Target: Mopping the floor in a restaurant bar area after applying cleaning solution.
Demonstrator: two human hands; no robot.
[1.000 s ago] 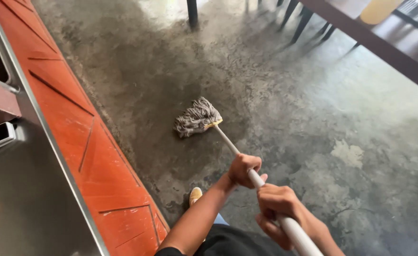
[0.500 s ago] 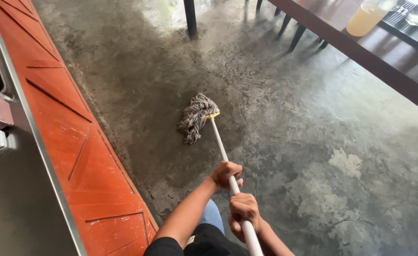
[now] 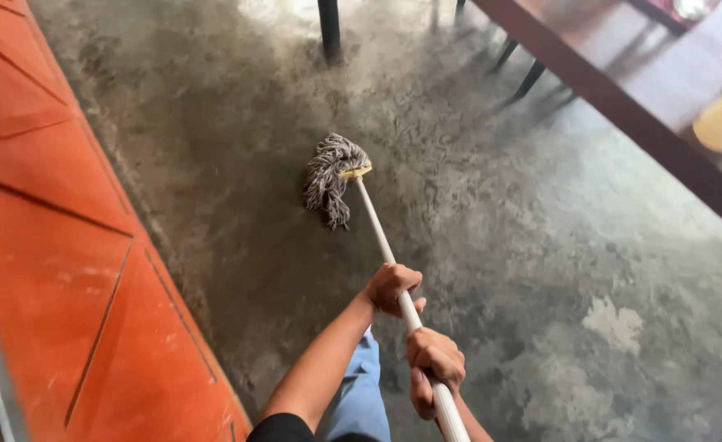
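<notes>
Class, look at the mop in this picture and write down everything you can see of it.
The string mop with a white handle has a head of grey-brown twisted cords, bunched and lying on the damp-looking grey concrete floor. A small yellow collar joins the head to the thin, straight pole, which slants down toward the viewer. The left hand grips the pole higher along it, and the right hand grips nearer the end, which runs out of view.

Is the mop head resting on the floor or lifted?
On the floor: the mop head strands lie spread on the wet concrete floor.
</notes>
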